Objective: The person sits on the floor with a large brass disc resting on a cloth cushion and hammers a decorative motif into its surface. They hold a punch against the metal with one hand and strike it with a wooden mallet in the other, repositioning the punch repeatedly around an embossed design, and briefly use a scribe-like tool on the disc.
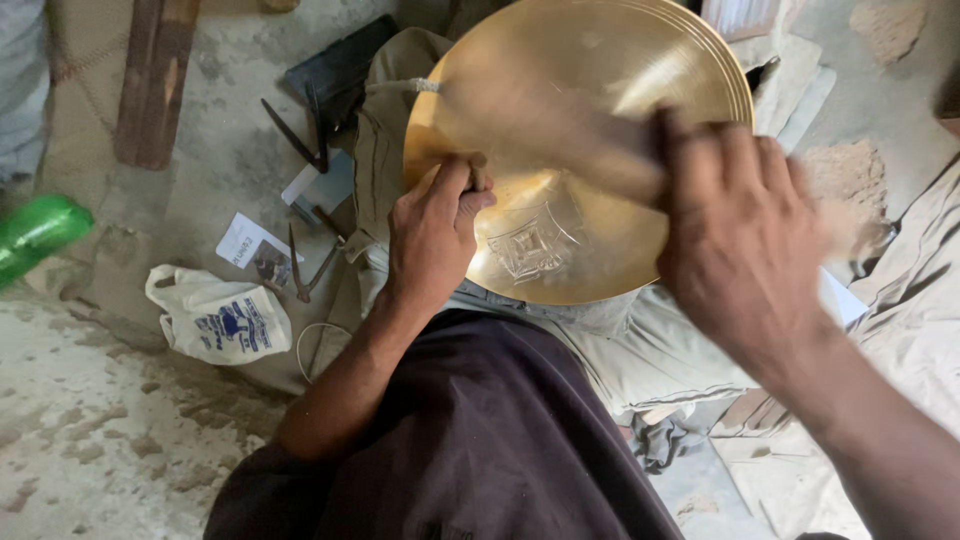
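Gripping the brass dish (600, 150) rim, left hand (432, 235) fingers curl; blurred right hand (740, 250) grip unclear.

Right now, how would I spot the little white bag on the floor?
Find the big shiny gold dish that the left hand steadies. Look down and left across the dusty floor, past the metal pincers. The white bag lies there, crumpled, with blue print on its side; the green bottle nearby is smooth and bright.
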Motion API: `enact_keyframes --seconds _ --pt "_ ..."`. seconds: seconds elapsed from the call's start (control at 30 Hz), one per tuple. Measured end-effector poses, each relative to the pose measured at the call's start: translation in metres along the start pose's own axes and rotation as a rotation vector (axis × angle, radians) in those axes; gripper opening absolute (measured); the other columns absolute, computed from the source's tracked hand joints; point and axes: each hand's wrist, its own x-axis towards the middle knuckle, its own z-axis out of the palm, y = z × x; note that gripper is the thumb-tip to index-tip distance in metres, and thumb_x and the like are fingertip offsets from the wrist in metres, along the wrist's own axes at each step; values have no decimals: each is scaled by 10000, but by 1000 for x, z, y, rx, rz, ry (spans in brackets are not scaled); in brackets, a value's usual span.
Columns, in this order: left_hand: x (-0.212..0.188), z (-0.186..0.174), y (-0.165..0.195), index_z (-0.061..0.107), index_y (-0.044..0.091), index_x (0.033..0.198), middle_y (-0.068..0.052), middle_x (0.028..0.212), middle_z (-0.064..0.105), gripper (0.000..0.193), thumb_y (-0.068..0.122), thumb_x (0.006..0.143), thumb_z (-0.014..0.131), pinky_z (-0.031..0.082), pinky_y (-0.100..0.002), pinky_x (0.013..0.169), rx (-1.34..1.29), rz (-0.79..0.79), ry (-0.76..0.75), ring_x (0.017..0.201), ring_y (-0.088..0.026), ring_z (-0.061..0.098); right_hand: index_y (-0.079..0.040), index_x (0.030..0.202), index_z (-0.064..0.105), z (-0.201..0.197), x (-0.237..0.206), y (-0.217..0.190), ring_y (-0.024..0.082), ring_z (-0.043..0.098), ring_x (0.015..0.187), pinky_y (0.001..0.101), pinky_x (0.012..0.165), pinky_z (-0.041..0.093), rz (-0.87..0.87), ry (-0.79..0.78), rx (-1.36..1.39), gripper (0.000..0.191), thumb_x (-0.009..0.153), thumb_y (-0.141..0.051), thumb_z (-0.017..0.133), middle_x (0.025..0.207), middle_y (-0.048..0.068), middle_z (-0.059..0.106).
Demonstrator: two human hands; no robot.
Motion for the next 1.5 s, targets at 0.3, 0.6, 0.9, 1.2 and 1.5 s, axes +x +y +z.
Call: enact_keyframes --seconds 0.3,0.6,0.9,1.2,1.5 --pt "-1 -8 -20 546 25 1062 -102 951 706 173 25 997 706 563 -423 730 -28 -9 61 906 -319 737 -47 1331 704 24 8 3 324 589 803 516 729 488 -147 41 -158 364 970 -1 729 975 176 641" --pt "0 -8 -45 567 14 1148 -110 931 699 222 29 986 717 558 -419 716 -12 -50 49 880 -305 729 -101 1356 667 48 21 -6 315 629 935 476 855 516 -62 57 -35 398 969 -30 728 1049 139 642" --pt "3 -11 -56 552 12 1125 -108 932 698 252 58 972 746 558 -422 709 36 -59 70 866 -310 722 -63 1399 609 54 34 -4 327 648 902 418 661 466 -36 39 13 498 903 -28 644 1072 199 652" --pt "2 -14 -57 522 6 1069 -102 933 705 226 69 990 724 556 -420 702 -15 -97 85 871 -320 732 -168 1342 653 49 49 -7 244 649 887 436 825 515 -203 49 -254 324 1031 -81 672 1066 94 675" --pt "-3 -17 -65 529 26 1059 -103 897 681 233 113 993 735 536 -429 687 56 -86 114 824 -316 706 -115 1295 638 52 60 -19 228 632 822 384 797 494 -224 -5 -210 222 1075 -119 663 1010 102 651"
